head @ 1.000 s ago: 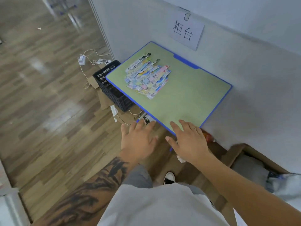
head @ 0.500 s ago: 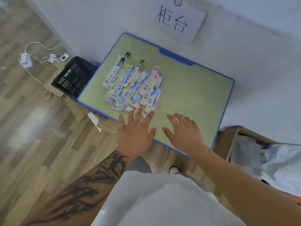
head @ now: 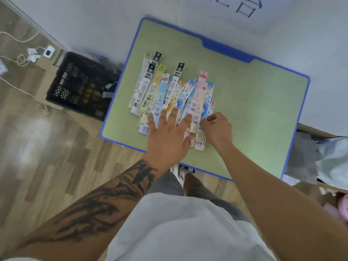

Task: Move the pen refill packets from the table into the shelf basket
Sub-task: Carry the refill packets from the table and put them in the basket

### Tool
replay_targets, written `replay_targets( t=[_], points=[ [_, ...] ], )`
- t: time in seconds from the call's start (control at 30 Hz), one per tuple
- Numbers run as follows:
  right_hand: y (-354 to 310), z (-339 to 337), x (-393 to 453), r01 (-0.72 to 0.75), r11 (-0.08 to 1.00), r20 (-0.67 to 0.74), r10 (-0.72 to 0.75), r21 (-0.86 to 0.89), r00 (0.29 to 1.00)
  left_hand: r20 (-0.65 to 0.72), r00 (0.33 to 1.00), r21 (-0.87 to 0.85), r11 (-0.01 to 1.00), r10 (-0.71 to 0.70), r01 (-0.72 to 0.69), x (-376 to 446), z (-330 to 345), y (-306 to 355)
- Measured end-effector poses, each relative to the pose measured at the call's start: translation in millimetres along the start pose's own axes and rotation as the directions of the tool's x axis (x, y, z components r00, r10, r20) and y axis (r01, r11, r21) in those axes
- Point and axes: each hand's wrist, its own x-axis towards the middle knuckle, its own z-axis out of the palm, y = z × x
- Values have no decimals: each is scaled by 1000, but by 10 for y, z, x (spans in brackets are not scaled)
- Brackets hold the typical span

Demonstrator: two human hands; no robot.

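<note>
A fan of several long, narrow pen refill packets [head: 175,91] lies on the green table [head: 254,102] with a blue rim. My left hand [head: 167,132] lies flat with spread straight fingers on the near ends of the packets. My right hand [head: 216,129] is at the pile's right near corner, its fingers curled and pinching the edge of a packet there. The lower ends of the packets are hidden under both hands. No shelf basket shows in this view.
A black plastic crate [head: 79,83] stands on the wooden floor left of the table, with white cables and a charger [head: 47,52] beyond it. An open cardboard box [head: 320,159] with cloth sits at the right. A paper sign [head: 244,8] hangs on the wall.
Both hands have moved forward from the table's near edge onto the packet pile. The left hand now lies on it and the right fingers have curled at its corner. The view came closer.
</note>
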Motion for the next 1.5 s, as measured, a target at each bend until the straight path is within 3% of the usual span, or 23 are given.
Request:
replay_targets(
  t=[0.3, 0.47, 0.53, 0.6, 0.7, 0.8, 0.87, 0.93, 1.03, 1.2, 1.5],
  points=[
    [168, -114, 35, -132, 962, -22, 141, 240, 990, 130, 991, -85, 996, 10, 1, 27, -91, 71],
    [212, -377, -146, -173, 878, 45, 171, 447, 984, 90, 996, -293, 956, 1, 26, 63, -183, 162],
    [183, -502, -300, -154, 860, 83, 130, 487, 988, 205, 978, -499, 855, -40, 140, 116, -222, 218],
    [150, -583, -475, -134, 843, 144, 68, 520, 987, 333, 939, -691, 656, -83, 303, 180, -257, 282],
    [121, -578, -694, -95, 848, 226, -30, 521, 974, 413, 901, -800, 419, -133, 429, 268, -294, 352],
    [96, -514, -749, -77, 861, 287, -82, 502, 954, 398, 905, -850, 313, -148, 424, 281, -296, 366],
    [74, -489, -676, -59, 868, 261, -83, 493, 962, 348, 918, -868, 304, -191, 392, 275, -293, 334],
    [80, -438, -508, -17, 901, 136, -47, 434, 990, 336, 910, -872, 286, -244, 399, 286, -304, 287],
    [111, -287, -188, 35, 982, -28, -30, 184, 999, 356, 888, -855, 282, -291, 436, 287, -333, 224],
    [138, -47, 4, 60, 976, 40, -53, -208, 998, 399, 873, -823, 309, -282, 476, 229, -357, 200],
    [187, 23, -64, -79, 997, -68, 80, 18, 994, 388, 896, -823, 358, -214, 442, 148, -300, 127]
  ],
)
